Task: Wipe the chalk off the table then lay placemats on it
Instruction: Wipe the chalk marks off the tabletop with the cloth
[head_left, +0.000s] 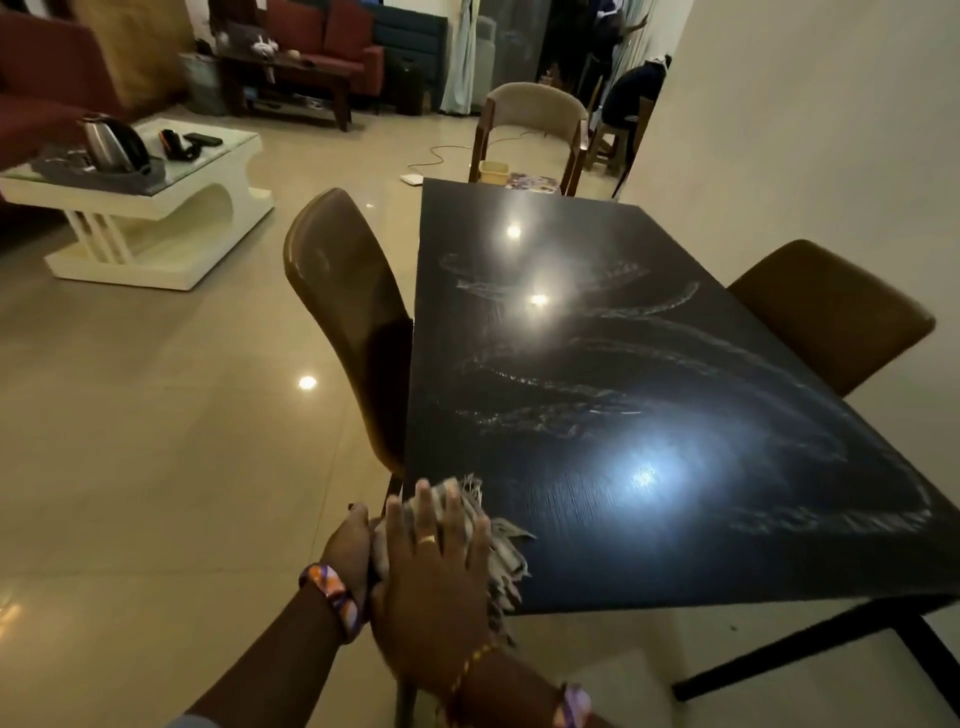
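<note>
A dark rectangular table (545, 545) carries white chalk scribbles (597, 395) across its middle and right side. At its near left corner lies a fringed, striped cloth (501, 545). My right hand (431, 582) presses flat on the cloth with fingers spread, a ring on one finger. My left hand (348, 545) holds the cloth's left end just off the table edge. A colourful stack that may be placemats (532, 182) lies at the table's far end.
Brown chairs stand at the table's left (343, 301) and right (831, 312), and a beige chair (535, 124) at the far end. A white coffee table (171, 202) with a kettle (106, 143) stands left. A wall runs along the right. A yellow tub (493, 170) sits by the far edge.
</note>
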